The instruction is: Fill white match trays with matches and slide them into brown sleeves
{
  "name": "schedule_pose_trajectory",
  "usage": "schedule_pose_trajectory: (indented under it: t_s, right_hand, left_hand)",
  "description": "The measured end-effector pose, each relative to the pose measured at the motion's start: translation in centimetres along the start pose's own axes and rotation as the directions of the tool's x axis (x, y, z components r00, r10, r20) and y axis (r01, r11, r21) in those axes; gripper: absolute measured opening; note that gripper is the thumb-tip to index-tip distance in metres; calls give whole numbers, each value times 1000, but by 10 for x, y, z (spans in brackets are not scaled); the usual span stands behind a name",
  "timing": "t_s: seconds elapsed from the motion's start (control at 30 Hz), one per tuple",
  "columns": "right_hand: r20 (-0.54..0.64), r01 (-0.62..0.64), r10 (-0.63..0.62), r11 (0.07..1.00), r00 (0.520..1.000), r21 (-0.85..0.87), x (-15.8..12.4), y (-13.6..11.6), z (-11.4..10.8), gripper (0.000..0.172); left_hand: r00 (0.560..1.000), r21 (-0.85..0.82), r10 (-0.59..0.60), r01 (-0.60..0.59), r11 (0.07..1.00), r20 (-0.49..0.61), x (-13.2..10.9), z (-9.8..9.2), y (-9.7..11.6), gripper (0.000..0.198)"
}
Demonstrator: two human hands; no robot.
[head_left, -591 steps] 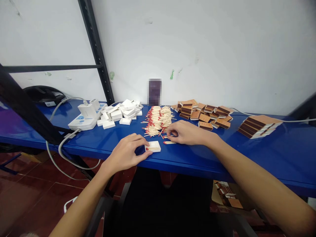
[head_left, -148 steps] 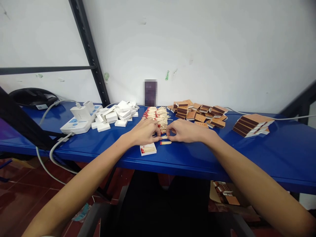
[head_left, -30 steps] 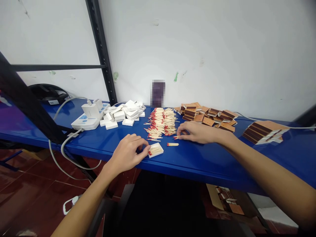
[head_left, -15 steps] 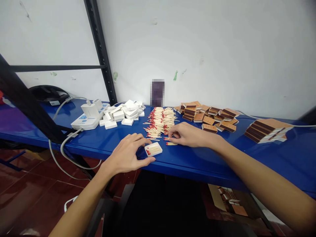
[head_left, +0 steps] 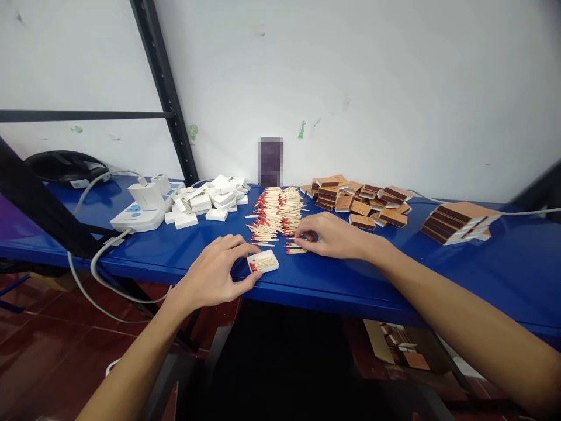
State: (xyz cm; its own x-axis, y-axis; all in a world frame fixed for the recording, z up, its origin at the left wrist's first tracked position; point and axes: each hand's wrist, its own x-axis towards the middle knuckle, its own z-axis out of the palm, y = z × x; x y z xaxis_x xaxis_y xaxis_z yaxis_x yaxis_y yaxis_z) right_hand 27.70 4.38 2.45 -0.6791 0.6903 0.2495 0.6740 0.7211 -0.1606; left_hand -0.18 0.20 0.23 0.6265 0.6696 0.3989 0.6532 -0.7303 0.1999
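A small white matchbox tray lies on the blue shelf near its front edge, with several red-headed matches inside at its left and front. My left hand has its thumb on the near left side of the tray and its fingertips at the far left corner, gripping it. Just right of the tray, my right hand pinches with thumb and forefinger at a few loose matches on the shelf; what exactly sits between the fingertips is partly hidden. Behind both hands spreads a big pile of matches.
White empty trays are heaped at back left, beside a power strip with chargers and cables. Brown matchbox sleeves lie piled at back right, and stacked matchboxes stand farther right. A black rack post rises at left.
The view has shifted, so everything sits farther left. My left thumb has closed in against the tray. My right fingers have drawn slightly back from the loose matches, showing more of them.
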Motion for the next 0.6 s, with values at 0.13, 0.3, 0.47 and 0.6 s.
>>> schedule_pose_trajectory:
  t_s: [0.13,0.3,0.47,0.6]
  right_hand:
    - [40,-29,30,999,999,-30,-1,2,-2,22]
    - [4,-34,34,998,999,-51,-1,3,-6,25]
    - [-73,-113,109,992,991,-62,-5,3,-15,23]
    - [-7,-96,96,995,995,24,-7,-5,-17,20]
  left_hand:
    - [1000,-5,0,0,1000,-1,0,0,0,29]
    - [1000,-1,5,-5,1000,-8,-1,0,0,30]
    - [1000,1,-2,2,1000,-7,-1,1,-1,31]
    - [1000,-3,-4,4,1000,-4,-1,0,0,30]
